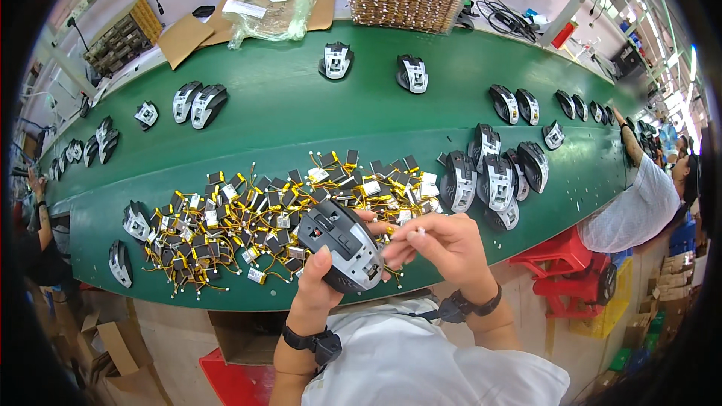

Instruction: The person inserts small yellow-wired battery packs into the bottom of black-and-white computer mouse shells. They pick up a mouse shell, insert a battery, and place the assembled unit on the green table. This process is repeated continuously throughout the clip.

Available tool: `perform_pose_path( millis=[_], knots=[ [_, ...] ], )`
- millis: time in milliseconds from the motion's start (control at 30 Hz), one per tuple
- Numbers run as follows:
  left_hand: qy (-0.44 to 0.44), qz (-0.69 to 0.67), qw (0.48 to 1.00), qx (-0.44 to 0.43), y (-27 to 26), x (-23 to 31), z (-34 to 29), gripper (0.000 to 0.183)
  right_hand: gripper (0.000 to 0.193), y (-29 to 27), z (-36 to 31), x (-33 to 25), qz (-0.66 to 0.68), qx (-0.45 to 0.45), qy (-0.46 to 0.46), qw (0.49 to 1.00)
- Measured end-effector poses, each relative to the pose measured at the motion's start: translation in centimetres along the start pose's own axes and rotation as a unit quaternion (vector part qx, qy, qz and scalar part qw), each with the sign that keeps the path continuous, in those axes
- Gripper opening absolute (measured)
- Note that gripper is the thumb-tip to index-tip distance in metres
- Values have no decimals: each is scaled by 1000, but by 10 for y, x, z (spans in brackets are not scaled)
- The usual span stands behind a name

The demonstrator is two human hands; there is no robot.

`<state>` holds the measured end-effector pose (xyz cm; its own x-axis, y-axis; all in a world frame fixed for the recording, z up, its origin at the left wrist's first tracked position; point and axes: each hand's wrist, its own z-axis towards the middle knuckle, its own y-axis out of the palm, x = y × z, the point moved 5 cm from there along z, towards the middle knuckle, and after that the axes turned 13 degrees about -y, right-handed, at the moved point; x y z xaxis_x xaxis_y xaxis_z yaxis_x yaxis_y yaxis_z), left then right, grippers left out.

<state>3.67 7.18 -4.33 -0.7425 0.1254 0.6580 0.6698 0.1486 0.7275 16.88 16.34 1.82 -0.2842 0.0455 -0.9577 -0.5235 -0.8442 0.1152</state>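
- White labels [371,187] are showing on several battery packs [283,237], their print being too small to tell; a white slip [244,9] is lying on the clear plastic bag [282,19] at the back.
- Your left hand [316,289] is curling around a black-and-grey mouse [342,246], its thumb lying along the left side and its fingertips showing past the right side.
- You are holding the mouse just in front of the battery packs, its slotted upper side facing you.
- Your right hand [451,246] is pinching a small white piece [420,231] between thumb and forefinger, the other fingers curving loosely beside the mouse.
- Both forearms are rising from below, black wristbands [475,303] circling the wrists.
- The green table's [301,120] near edge is running just below your hands; clustered mice [496,180] are standing beyond your right hand.
- Green surface is stretching behind the battery packs and right of the cluster.
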Motion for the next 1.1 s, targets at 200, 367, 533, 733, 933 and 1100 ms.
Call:
perform_pose_path(
  millis=[200,367,533,733,933,1100],
  knots=[
    [-17,-36,996,-83,6,-1,3,85,23,2,0,-11,-219,56,-196,954],
    [17,-28,999,-24,0,2,3,85,29,9,-3,-5,-50,27,-19,998],
    [92,15,995,28,7,24,1,87,30,11,-1,7,-28,-6,25,999],
    [67,43,997,-24,4,19,-10,99,19,5,2,16,-166,0,12,986],
    [45,-18,999,-17,5,18,-13,97,6,7,8,7,-359,102,-152,915],
    [29,-40,998,-27,1,18,-14,96,14,7,10,5,-422,111,-211,875]
  ],
)
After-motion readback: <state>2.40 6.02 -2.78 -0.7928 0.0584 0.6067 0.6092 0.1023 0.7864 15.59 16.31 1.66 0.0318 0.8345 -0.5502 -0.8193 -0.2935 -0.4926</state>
